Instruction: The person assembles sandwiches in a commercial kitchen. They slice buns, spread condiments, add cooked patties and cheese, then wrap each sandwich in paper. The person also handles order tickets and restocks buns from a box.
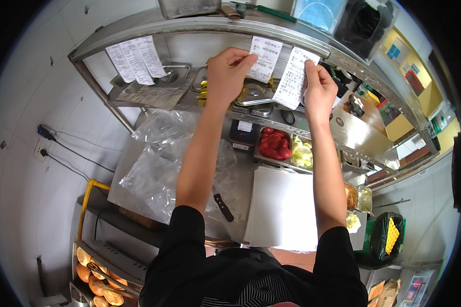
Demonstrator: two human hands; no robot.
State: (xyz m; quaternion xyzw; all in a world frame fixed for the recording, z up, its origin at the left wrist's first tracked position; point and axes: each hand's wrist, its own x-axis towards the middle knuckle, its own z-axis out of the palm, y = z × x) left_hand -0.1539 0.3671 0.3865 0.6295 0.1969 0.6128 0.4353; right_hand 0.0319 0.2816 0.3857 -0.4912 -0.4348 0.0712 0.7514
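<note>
My left hand (227, 78) pinches the left edge of a printed paper slip (268, 53) between thumb and fingers, just below the rail of the upper steel shelf (199, 25). A second printed slip (292, 82) is gripped near its top right by my right hand (321, 92). Both slips bear writing and hang side by side at the rail, slightly tilted. Behind them, lidded steel pans (253, 92) stand on the lower shelf, partly hidden by the slips and my left hand.
More slips (134, 59) hang at left. Below lie clear plastic sheeting (157, 165), a dark-handled knife (223, 207) and a stack of white paper (282, 207). Near a small black device (244, 134) are pans of red pieces (274, 144) and lettuce (302, 151). Bread buns (96, 286) sit lower left.
</note>
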